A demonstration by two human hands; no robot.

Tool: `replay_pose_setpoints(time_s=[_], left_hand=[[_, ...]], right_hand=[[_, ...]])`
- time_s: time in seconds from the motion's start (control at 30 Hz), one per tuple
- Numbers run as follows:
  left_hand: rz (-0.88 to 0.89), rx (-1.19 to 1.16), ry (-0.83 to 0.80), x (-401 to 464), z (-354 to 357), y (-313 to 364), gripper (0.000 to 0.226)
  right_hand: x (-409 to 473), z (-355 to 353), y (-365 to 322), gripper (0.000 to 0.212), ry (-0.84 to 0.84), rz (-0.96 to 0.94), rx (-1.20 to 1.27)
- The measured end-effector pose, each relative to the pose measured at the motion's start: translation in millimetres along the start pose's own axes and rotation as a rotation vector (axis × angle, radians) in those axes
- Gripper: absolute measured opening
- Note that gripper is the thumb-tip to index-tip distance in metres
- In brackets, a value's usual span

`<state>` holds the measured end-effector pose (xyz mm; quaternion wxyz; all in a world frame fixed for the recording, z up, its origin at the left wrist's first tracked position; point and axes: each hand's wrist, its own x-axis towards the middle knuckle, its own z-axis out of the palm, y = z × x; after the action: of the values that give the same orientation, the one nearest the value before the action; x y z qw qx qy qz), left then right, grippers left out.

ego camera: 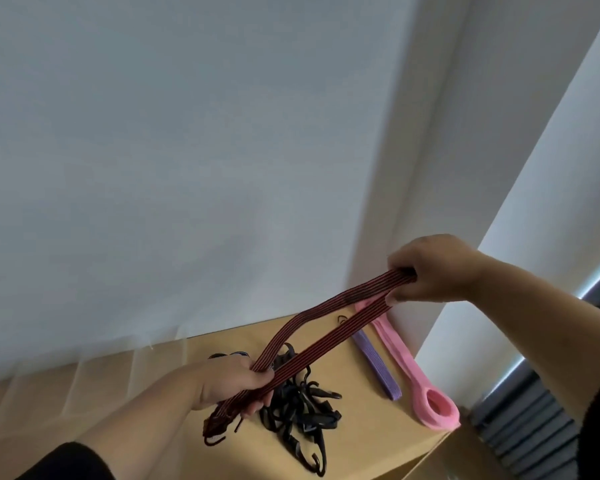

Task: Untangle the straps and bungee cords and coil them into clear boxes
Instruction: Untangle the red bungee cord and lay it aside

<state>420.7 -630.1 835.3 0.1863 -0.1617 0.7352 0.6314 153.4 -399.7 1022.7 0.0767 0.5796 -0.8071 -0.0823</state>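
a: where is the person in the job?

b: by the look of it, straightening one cord. the red and black bungee cord (pixel 326 327) runs doubled between both hands above the table (pixel 368 427). the right hand (pixel 437 271) has its grip closed round the folded end, up high; the left hand (pixel 236 382) has its fingers curled round both runs lower down, and the ends trail below it.

a: how should they do it well?

b: keep the two runs flat and side by side, pull only until the slack goes, then wind it loosely. the hooked ends could snag the black tangle (pixel 302 407) just beneath.

a: and around them?

b: a pale wooden table with a purple strap (pixel 378 368) and a pink strap (pixel 409 362) lying beside each other, a plain white wall (pixel 187 150) behind. no clear box is in view.
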Motion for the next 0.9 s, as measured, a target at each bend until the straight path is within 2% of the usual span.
replay_pose_setpoints(time_s=[0.07,0.2,0.27,0.33,0.43,0.57,0.67,0.77,0.9], left_hand=[[-0.002,0.003,0.015,-3,11,4,0.041],[-0.019,-0.024,0.045,-8,34,8,0.038],[-0.035,-0.020,0.048,-10,45,10,0.037],[-0.038,0.008,0.034,-13,56,12,0.039],[-0.043,0.072,0.042,-15,70,14,0.048],[-0.046,0.220,0.085,-18,82,16,0.062],[-0.084,0.305,0.128,-20,87,21,0.076],[-0.121,0.430,0.120,-18,90,32,0.083],[-0.033,0.364,0.090,-15,90,44,0.061]], right_hand=[[-7,7,9,0.040,-0.042,0.027,0.096],[-40,20,42,0.058,-0.010,0.107,0.829],[-58,32,54,0.056,0.068,0.127,1.058],[-72,48,64,0.056,0.061,0.195,1.182],[-87,71,78,0.053,-0.071,0.224,1.003],[-106,98,85,0.055,-0.345,0.146,0.485],[-124,126,83,0.065,-0.408,0.064,0.163],[-142,158,84,0.073,-0.397,0.015,0.118],[-160,184,92,0.061,-0.373,0.079,0.193]])
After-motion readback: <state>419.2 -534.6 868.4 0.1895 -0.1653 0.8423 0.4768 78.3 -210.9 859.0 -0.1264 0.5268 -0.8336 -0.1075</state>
